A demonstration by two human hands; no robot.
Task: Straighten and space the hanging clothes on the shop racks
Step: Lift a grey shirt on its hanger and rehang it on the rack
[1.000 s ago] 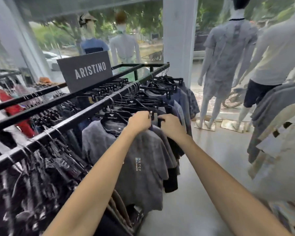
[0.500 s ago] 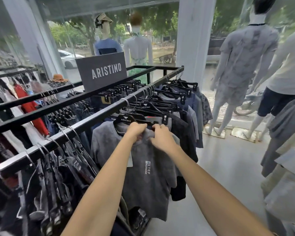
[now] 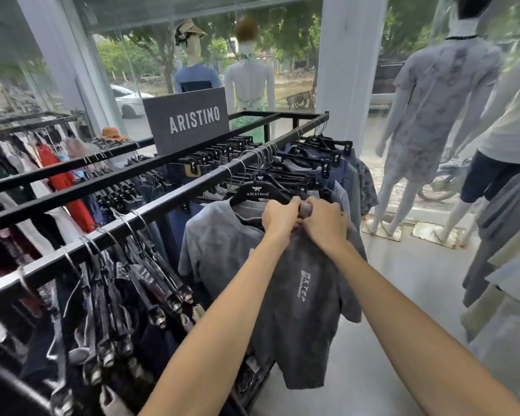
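A black metal rack (image 3: 168,199) runs from the near left to the far right, hung with shirts on black hangers. Frontmost on its right side is a grey washed T-shirt (image 3: 219,244) on an Aristino hanger (image 3: 257,192). My left hand (image 3: 279,217) and my right hand (image 3: 324,223) meet at the shoulder of this shirt, both pinching its fabric near the hanger's right end. Behind it hang several more dark and blue shirts (image 3: 336,175), packed close. Trousers on clip hangers (image 3: 126,289) hang at the near left.
An Aristino sign (image 3: 189,121) stands on the rack. A second rack with red and white clothes (image 3: 60,178) is at left. Mannequins (image 3: 433,109) stand by the window at right, a white pillar (image 3: 348,64) behind. More garments (image 3: 511,235) hang at the right edge.
My hands have come closer together on the grey shirt's shoulder. The view has shifted so the rack sits further right and nearer.
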